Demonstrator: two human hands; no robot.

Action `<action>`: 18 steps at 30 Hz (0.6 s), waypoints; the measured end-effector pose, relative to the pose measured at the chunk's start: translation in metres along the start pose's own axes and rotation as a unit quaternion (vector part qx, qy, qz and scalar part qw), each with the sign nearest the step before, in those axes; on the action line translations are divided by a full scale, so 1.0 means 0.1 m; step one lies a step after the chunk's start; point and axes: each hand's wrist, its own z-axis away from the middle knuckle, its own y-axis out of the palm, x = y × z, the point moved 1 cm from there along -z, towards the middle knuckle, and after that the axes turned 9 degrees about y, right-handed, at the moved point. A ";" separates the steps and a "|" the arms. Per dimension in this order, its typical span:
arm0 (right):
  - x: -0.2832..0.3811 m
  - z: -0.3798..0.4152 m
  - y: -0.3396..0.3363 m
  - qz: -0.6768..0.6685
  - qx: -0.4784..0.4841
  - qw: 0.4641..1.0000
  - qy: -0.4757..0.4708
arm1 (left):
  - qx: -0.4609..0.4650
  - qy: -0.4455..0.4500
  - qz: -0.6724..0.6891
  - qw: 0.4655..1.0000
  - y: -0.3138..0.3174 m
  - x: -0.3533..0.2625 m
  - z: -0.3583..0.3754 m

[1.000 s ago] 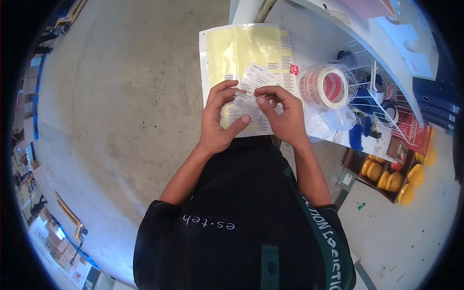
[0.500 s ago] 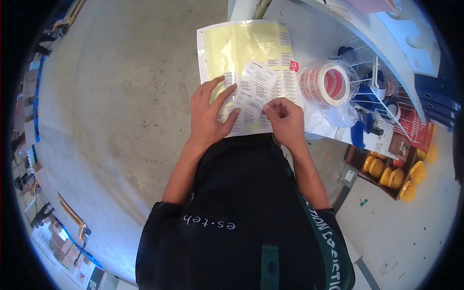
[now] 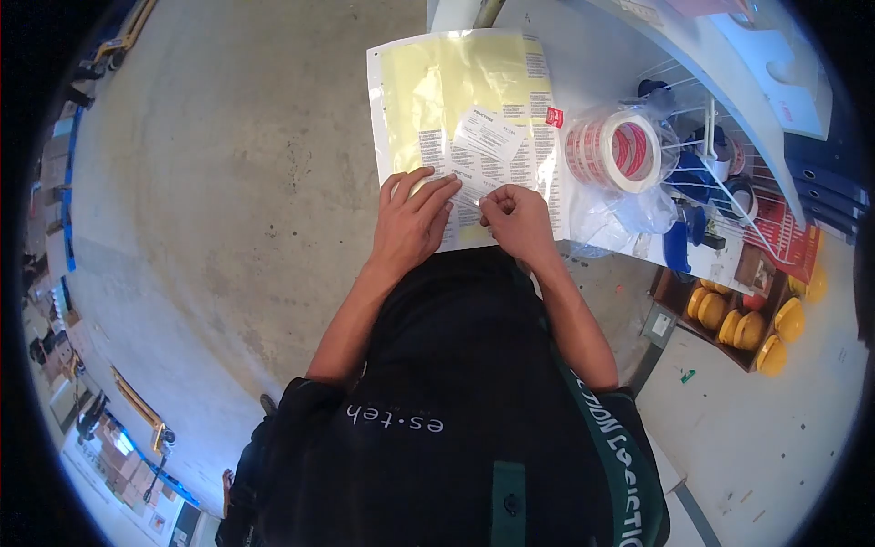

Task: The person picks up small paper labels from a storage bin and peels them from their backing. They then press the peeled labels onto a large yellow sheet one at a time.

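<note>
A yellow backing sheet (image 3: 401, 100) with rows of small printed text lies in front of me, partly stripped of its labels. Two white printed labels rest on it: an upper label (image 3: 492, 134) and a lower label (image 3: 463, 188), which my fingers partly cover. My left hand (image 3: 408, 223) lies with fingers stretched over the lower label's left side and the sheet. At that label's right edge, my right hand (image 3: 521, 223) is closed in a pinch, thumb against forefinger. Just right of the sheet's printed rows sits a small red sticker (image 3: 554, 117).
Rolls of red-and-white tape (image 3: 629, 157) in clear plastic stand on the white table right of the sheet. Beyond them is a white wire rack (image 3: 706, 137). Lower right, a box holds yellow hard hats (image 3: 747, 330). Concrete floor (image 3: 246, 182) extends to the left.
My left hand has slid slightly right and down, its fingers drawing closer together over the lower label. My right hand has moved a little left, still pinching at the label's edge.
</note>
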 end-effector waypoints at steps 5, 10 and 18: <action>-0.06 -0.03 0.03 0.032 -0.026 0.999 -0.023 | -0.002 0.009 0.000 1.000 0.02 0.01 0.00; -0.04 -0.04 0.02 0.050 -0.035 0.998 -0.018 | 0.001 0.018 -0.009 1.000 0.01 0.00 0.00; -0.04 -0.07 0.02 0.064 -0.040 0.997 -0.023 | 0.022 0.030 -0.023 0.999 0.00 0.00 0.02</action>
